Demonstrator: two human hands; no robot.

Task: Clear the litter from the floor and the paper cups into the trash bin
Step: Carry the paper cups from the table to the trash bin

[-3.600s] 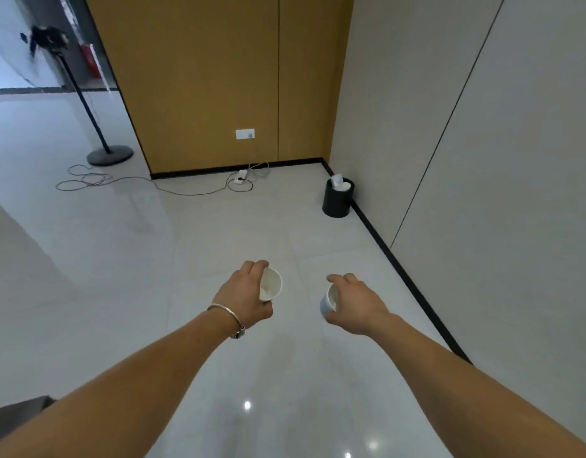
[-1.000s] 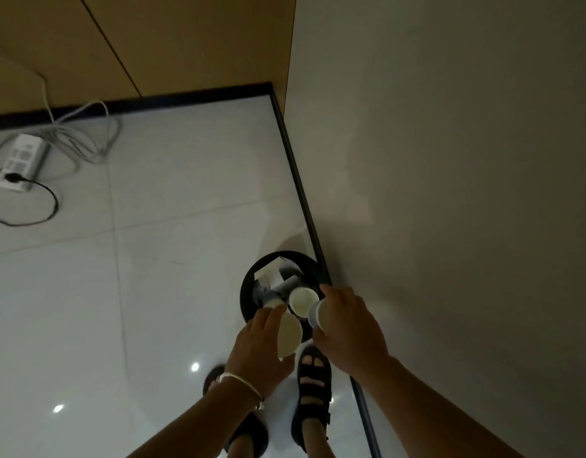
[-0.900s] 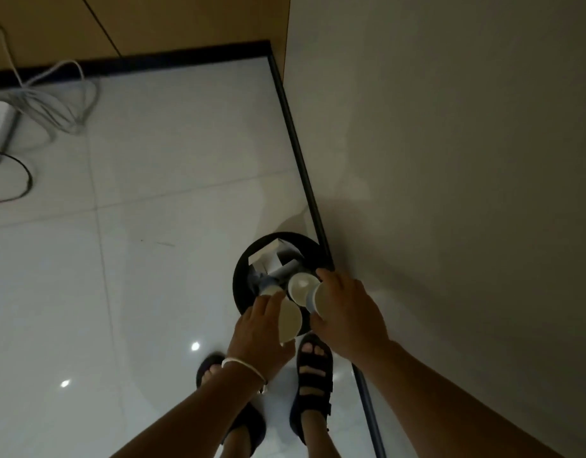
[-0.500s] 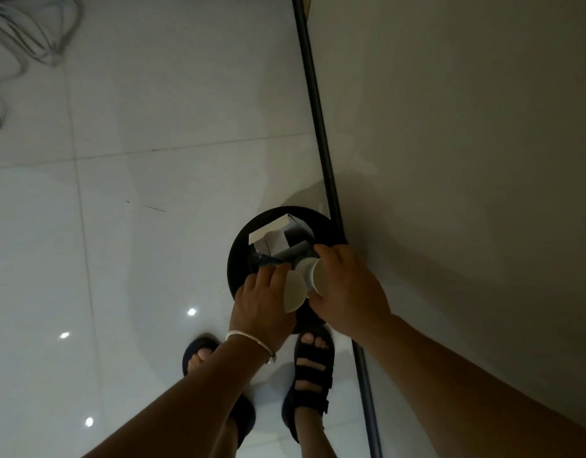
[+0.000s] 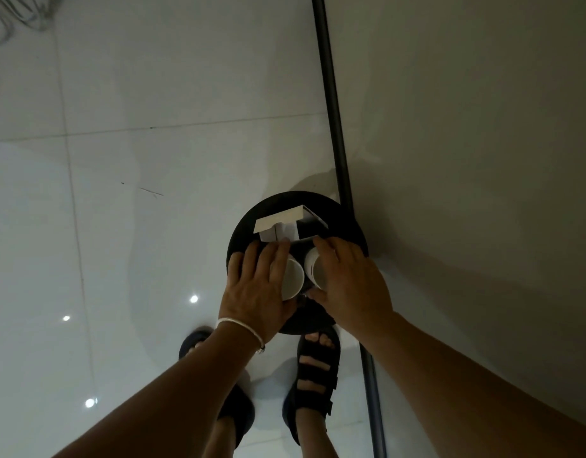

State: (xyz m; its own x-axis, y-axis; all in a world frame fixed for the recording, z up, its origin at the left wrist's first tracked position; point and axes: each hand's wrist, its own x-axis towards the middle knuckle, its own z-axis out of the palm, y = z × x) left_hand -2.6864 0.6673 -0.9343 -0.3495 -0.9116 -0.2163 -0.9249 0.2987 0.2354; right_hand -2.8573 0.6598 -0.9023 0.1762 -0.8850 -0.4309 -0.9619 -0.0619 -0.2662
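The left cup (image 5: 292,276) and right cup (image 5: 313,266) lie on their sides, mouths facing each other, directly over the open black bin (image 5: 346,223). The left hand (image 5: 257,289) grips one cup and the right hand (image 5: 347,282) grips the other. A white box (image 5: 278,223) sits in the bin. The bin stands on the floor (image 5: 153,94) against the wall (image 5: 466,127), just ahead of the sandals (image 5: 314,368).

Dim, murky view here, 3 small glints on the glossy floor (image 5: 153,77), soft shadow lying round the bin (image 5: 347,223) and up the wall (image 5: 466,127), baseboard (image 5: 331,94) bowing from wide-angle distortion, cable (image 5: 27,11) at top left blurred.
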